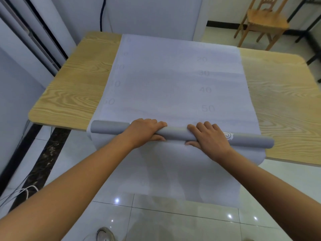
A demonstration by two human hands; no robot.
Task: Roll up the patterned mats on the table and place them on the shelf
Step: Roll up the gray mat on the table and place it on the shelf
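A pale lilac mat (173, 80) with faint printed numbers lies flat across the wooden table (74, 87). Its near part is wound into a grey roll (107, 127) lying along the table's front edge. Below the roll a loose flap of the mat (170, 173) hangs over the edge toward the floor. My left hand (144, 131) grips the roll left of its middle, fingers over the top, thumb beneath. My right hand (210, 136) grips it right of the middle in the same way. A white spiral mark (229, 136) shows on the roll beside my right hand.
A wooden chair (265, 21) stands at the back right on the glossy tiled floor (173, 223). White wall panels and a dark cable (102, 13) rise behind the table. Cables (20, 192) lie on the floor at the left. A shoe (104, 234) shows at the bottom.
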